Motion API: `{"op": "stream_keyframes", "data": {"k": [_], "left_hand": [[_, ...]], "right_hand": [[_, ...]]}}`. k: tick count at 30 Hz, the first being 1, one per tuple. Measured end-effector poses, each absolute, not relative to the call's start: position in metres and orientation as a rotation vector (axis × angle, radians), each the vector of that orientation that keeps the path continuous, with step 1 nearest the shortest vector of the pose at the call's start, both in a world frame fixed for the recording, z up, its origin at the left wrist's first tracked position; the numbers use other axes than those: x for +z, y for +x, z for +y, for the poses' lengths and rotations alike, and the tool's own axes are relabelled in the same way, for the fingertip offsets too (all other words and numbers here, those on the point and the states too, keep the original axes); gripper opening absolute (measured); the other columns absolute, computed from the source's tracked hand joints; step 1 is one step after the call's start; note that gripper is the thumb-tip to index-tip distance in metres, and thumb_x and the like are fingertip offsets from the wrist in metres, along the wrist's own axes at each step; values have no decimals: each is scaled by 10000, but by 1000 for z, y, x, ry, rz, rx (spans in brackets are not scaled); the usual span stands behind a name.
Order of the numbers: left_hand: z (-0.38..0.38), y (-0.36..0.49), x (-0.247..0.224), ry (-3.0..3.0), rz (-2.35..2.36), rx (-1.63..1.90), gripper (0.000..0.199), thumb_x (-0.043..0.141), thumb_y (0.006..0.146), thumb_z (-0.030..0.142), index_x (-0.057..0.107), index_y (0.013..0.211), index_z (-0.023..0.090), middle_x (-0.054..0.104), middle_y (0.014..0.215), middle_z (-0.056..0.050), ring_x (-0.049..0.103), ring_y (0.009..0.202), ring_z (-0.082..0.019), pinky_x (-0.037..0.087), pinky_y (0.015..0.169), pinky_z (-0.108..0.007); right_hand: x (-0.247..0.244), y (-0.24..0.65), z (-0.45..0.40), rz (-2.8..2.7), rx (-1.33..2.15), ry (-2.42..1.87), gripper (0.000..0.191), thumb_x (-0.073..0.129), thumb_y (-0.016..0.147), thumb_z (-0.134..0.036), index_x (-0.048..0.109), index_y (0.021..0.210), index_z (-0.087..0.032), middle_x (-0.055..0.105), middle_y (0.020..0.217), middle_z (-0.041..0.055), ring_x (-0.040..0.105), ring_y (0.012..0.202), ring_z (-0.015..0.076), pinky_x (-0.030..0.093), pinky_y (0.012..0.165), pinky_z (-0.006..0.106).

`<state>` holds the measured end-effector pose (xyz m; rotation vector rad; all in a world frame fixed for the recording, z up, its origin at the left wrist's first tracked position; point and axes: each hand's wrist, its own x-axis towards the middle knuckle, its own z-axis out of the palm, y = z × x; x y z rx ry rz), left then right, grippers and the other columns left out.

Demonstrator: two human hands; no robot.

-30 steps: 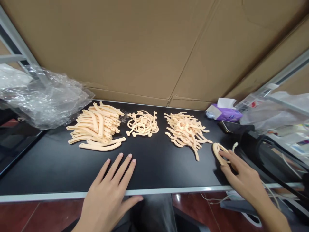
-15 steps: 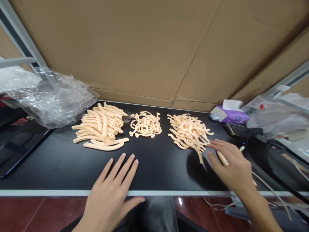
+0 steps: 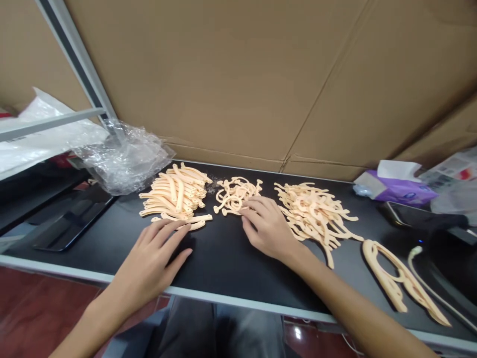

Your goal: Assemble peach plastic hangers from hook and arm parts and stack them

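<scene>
On the left of the black table lies a pile of cream curved plastic hanger arms (image 3: 175, 191). My left hand (image 3: 154, 253) reaches over its front pieces, fingers stretched and thumb apart; the fingertips hide part of the nearest arm. A smaller heap of cream plastic hooks (image 3: 233, 194) lies in the middle. At its near right edge, my right hand (image 3: 270, 226) has its fingers bent in and closed on a hook, mostly hidden. To the right spreads a pile of thinner wavy plastic pieces (image 3: 311, 206). A folded cream hanger (image 3: 387, 256) rests farther right.
Clear plastic bags (image 3: 126, 154) and a dark flat tray (image 3: 78, 219) are at the left. A purple tissue pack (image 3: 398, 186), a phone (image 3: 397, 214) and a white cable (image 3: 436, 288) are at the right. Cardboard (image 3: 238, 89) stands behind the table.
My right hand has moved left from beside the right pile to the hooks, leaving the folded hanger in plain view. My left hand has moved to the front arms. The view has shifted.
</scene>
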<state>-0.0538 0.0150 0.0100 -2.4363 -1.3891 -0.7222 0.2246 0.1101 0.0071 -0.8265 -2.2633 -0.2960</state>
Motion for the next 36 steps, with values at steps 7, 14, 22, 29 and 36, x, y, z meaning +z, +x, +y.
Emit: {"op": "stream_keyframes", "data": {"k": [7,14,22,29,36], "left_hand": [[19,-44,11,-2488,-1366,-777,284,546,957,205,614,1231,179,635,1246,-120,549,1155,-278,470,1009,-466],[94,-15,47,-2521,-1351,-479,231,510,964,260,719,967,163,711,917,-95,592,946,-266,473,856,-412],[132,8,52,-2702,-1405,-314,182,581,856,180,720,740,170,695,770,-94,601,918,-285,439,808,-377],[134,-6,60,-2687,-1565,-618,122,604,863,223,698,795,187,707,772,-14,611,692,-160,401,629,-267],[134,-19,66,-2455,-1512,-1538,123,656,877,274,665,805,174,651,707,30,539,622,-94,422,614,-221]], "right_hand": [[3,230,113,-2157,-258,-1039,187,558,921,-200,692,1045,-162,675,1130,154,553,1143,305,491,931,474],[2,226,112,-2185,-246,-1016,178,580,907,-203,694,1037,-163,668,1146,161,553,1146,310,489,944,487],[5,232,110,-2170,-323,-960,158,581,897,-174,680,1017,-148,661,1124,160,561,1126,305,489,926,458],[7,233,107,-2128,-312,-925,202,593,891,-170,648,1085,-166,655,1122,159,571,1104,304,495,896,471],[16,203,83,-2282,-197,-763,217,571,902,-154,655,1102,-153,674,1067,144,587,1051,281,511,916,476]]}}
